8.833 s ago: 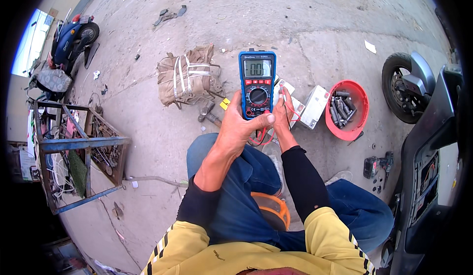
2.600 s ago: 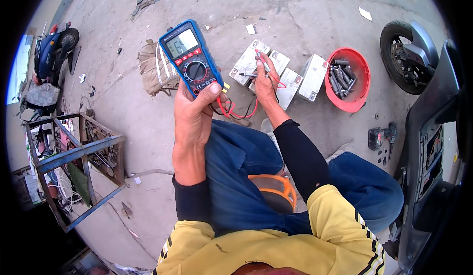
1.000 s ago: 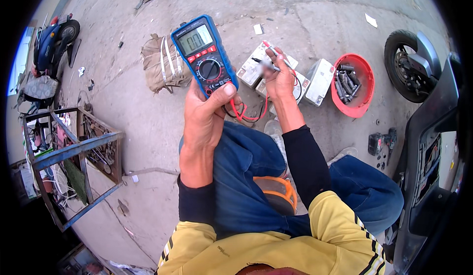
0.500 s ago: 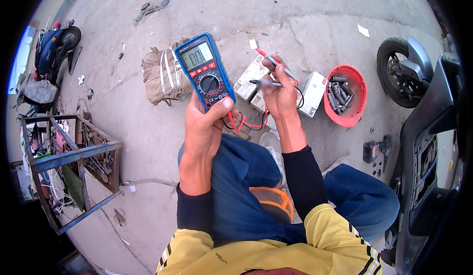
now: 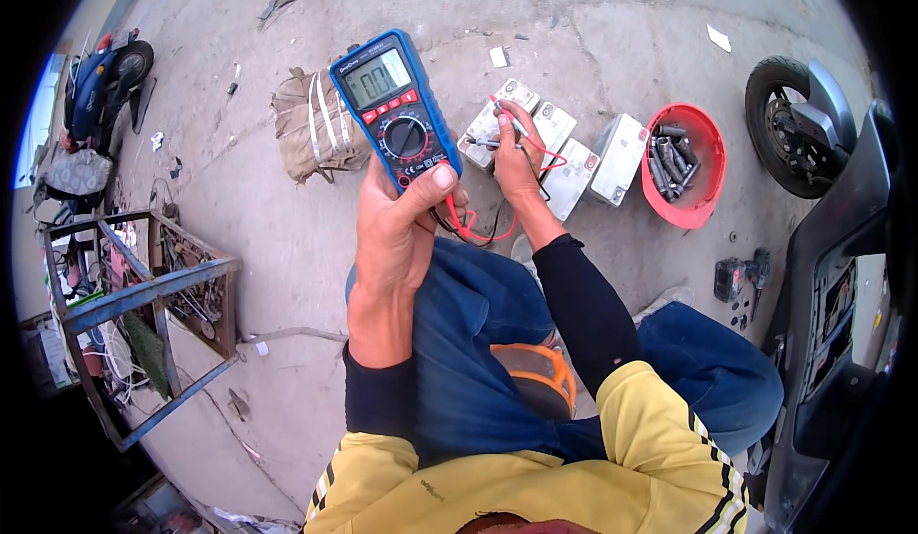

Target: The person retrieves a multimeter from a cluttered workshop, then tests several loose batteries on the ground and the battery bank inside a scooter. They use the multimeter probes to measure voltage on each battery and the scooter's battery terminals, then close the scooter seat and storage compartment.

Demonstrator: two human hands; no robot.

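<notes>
My left hand [image 5: 400, 214] is wrapped round a blue-edged digital multimeter [image 5: 397, 108], its screen and dial facing up. In my right hand [image 5: 517, 156] are two test probes, a red probe [image 5: 513, 119] and a black probe [image 5: 483, 142], pinched between the fingers. Red and black leads [image 5: 469, 229] loop from the meter's lower end to the probes. The probes are over the leftmost of several grey-white batteries [image 5: 514, 94] on the ground; I cannot tell whether their tips touch its terminals. Another battery [image 5: 617, 157] stands to the right of the hand.
A red hard hat [image 5: 708, 190] full of metal sockets lies right of the batteries, with a cordless drill [image 5: 741, 276] nearer me. A brown wrapped bundle [image 5: 304, 132] sits to the left. A rusty metal frame [image 5: 143, 305] and a scooter [image 5: 822, 276] flank me.
My right hand has moved left and lower, bringing both probes over the leftmost battery. The multimeter has risen slightly in my left hand. More of the batteries now shows.
</notes>
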